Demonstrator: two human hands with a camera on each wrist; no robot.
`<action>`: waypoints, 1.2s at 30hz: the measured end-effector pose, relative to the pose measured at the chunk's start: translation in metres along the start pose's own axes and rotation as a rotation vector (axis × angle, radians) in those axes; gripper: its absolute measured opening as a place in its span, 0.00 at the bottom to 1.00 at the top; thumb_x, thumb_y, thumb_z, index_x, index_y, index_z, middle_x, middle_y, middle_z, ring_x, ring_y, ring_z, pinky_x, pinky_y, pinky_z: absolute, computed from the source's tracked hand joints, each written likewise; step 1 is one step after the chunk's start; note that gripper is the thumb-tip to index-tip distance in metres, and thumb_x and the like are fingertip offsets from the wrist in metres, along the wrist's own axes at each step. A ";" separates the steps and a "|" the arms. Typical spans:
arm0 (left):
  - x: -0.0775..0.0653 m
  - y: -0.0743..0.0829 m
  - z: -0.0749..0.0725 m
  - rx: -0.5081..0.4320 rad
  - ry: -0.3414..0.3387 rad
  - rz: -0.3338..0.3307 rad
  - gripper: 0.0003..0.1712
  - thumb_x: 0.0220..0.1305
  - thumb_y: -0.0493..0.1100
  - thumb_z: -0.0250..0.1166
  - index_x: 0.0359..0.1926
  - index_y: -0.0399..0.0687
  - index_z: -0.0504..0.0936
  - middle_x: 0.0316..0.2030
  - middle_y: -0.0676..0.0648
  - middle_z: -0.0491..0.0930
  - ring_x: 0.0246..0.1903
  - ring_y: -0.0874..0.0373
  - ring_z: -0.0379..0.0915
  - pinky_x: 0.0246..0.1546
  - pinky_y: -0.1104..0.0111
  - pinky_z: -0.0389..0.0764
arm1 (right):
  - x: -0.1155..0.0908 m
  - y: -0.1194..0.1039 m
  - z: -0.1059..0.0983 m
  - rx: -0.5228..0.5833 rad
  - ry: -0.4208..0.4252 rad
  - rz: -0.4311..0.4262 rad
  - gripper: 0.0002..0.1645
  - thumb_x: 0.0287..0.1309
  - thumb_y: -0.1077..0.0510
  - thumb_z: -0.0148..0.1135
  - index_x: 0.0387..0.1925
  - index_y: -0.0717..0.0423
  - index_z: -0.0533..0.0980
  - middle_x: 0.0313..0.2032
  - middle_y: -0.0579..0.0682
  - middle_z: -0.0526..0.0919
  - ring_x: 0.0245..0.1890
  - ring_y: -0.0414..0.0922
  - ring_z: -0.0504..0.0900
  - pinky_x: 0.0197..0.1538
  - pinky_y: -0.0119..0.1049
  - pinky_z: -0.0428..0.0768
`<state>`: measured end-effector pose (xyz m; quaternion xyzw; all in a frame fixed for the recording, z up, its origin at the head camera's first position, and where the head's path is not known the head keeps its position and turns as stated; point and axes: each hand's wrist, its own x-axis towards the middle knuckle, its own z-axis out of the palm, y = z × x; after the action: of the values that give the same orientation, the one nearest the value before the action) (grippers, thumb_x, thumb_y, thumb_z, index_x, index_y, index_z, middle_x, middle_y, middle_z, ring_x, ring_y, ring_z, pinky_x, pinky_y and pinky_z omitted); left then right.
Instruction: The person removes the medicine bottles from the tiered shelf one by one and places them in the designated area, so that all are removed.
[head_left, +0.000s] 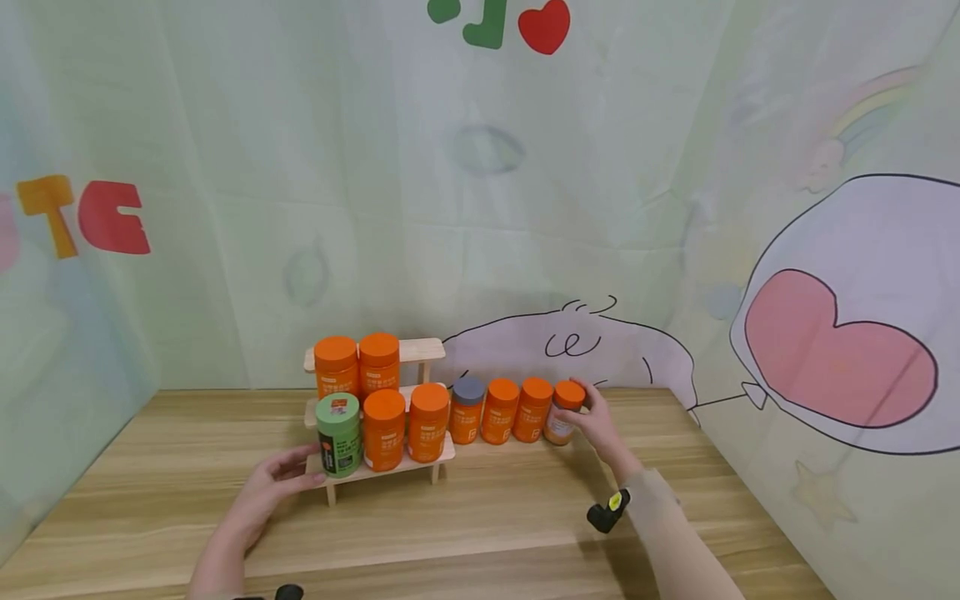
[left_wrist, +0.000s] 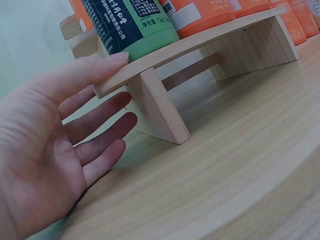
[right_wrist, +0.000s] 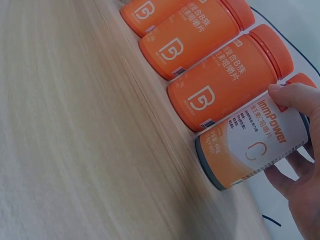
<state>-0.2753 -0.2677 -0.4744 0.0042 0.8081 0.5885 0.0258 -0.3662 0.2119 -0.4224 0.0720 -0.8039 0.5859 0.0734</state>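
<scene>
"At the right end of the row, what does the right hand (head_left: 600,422) hold?"

"It pinches the white-and-orange ImmPower vitamin C bottle (right_wrist: 250,140); just left are three orange bottles marked B (head_left: 498,421), one lidded grey-blue, along the wooden table (head_left: 510,517)."

"And the left hand (head_left: 272,485)?"

"Thumb on top, it pinches the left end of the stepped wooden rack (head_left: 424,349), lower fingers loosely spread."

"What gets in the way?"

"On the rack's lowest tier, a green bottle (head_left: 340,435) and two orange jars (head_left: 384,435) partly cover two top-tier orange jars (head_left: 337,375). Some right fingertips vanish behind the bottle; the right wrist view cuts off the farthest B bottle."
</scene>
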 end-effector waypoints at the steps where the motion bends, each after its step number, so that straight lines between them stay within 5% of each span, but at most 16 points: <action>1: 0.000 0.000 0.000 -0.002 0.001 0.000 0.39 0.62 0.44 0.67 0.68 0.29 0.63 0.68 0.29 0.63 0.64 0.42 0.62 0.64 0.53 0.65 | -0.001 -0.002 0.000 -0.003 -0.002 0.000 0.43 0.53 0.70 0.66 0.68 0.72 0.59 0.64 0.71 0.68 0.65 0.62 0.66 0.71 0.57 0.59; 16: 0.002 -0.002 0.000 -0.027 -0.019 -0.004 0.40 0.63 0.44 0.66 0.69 0.29 0.61 0.69 0.28 0.60 0.66 0.37 0.58 0.66 0.45 0.62 | -0.005 -0.005 -0.002 -0.009 -0.022 0.036 0.46 0.56 0.68 0.65 0.71 0.69 0.54 0.68 0.71 0.63 0.68 0.63 0.62 0.69 0.57 0.64; 25: 0.001 -0.001 0.000 -0.027 -0.019 0.006 0.40 0.63 0.44 0.66 0.69 0.28 0.61 0.69 0.27 0.59 0.66 0.35 0.58 0.66 0.43 0.61 | 0.016 0.012 -0.010 0.015 0.035 -0.050 0.42 0.61 0.63 0.64 0.71 0.67 0.55 0.68 0.68 0.64 0.68 0.62 0.61 0.70 0.57 0.61; 36: 0.002 -0.001 -0.001 -0.041 -0.026 -0.019 0.41 0.63 0.44 0.66 0.70 0.29 0.59 0.70 0.27 0.57 0.68 0.34 0.56 0.67 0.42 0.59 | 0.036 -0.026 -0.011 -0.022 0.028 -0.127 0.41 0.61 0.58 0.65 0.71 0.61 0.58 0.69 0.61 0.66 0.69 0.57 0.61 0.71 0.57 0.59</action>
<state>-0.2773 -0.2689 -0.4754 0.0038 0.7954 0.6046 0.0421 -0.3961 0.2135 -0.3871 0.1135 -0.8030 0.5721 0.1225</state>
